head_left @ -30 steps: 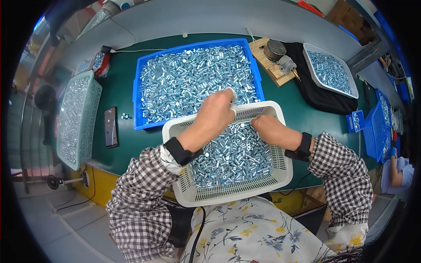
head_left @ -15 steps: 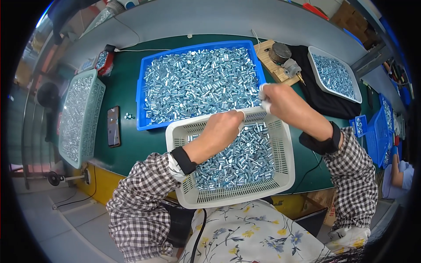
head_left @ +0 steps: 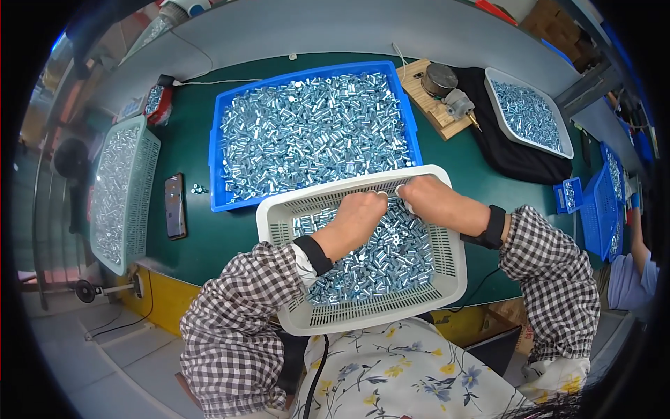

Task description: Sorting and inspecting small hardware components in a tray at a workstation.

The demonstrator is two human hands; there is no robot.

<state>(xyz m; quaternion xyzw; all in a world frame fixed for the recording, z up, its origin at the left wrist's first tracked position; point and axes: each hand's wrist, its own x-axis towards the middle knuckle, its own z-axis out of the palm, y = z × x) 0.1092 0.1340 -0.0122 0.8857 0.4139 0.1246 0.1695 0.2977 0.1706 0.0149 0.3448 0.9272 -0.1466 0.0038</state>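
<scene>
A cream slotted plastic basket (head_left: 457, 269) stands at the table's front edge, half filled with small silvery cylindrical fasteners (head_left: 370, 272) that look like rivet nuts. Over its far part my left hand (head_left: 357, 218) is closed, fingers curled and thumb pressed in. My right hand (head_left: 434, 201) is closed as well, just right of it by the basket's far wall. White covers show on some fingertips. Whatever the fingers pinch is hidden or too small to name. Directly beyond the basket lies a blue tray (head_left: 218, 157) heaped with the same kind of fasteners.
At the left stand a pale green basket (head_left: 144, 202) of fasteners and a phone (head_left: 175, 206). A wooden board with a metal device (head_left: 441, 80), a black cloth (head_left: 499, 150) and a white tray (head_left: 569, 143) are at the right. Another person's arm (head_left: 638, 237) shows far right.
My right hand has come left and down from the blue tray's corner to beside my left hand, over the basket. The left hand has moved slightly; the view has shifted a little.
</scene>
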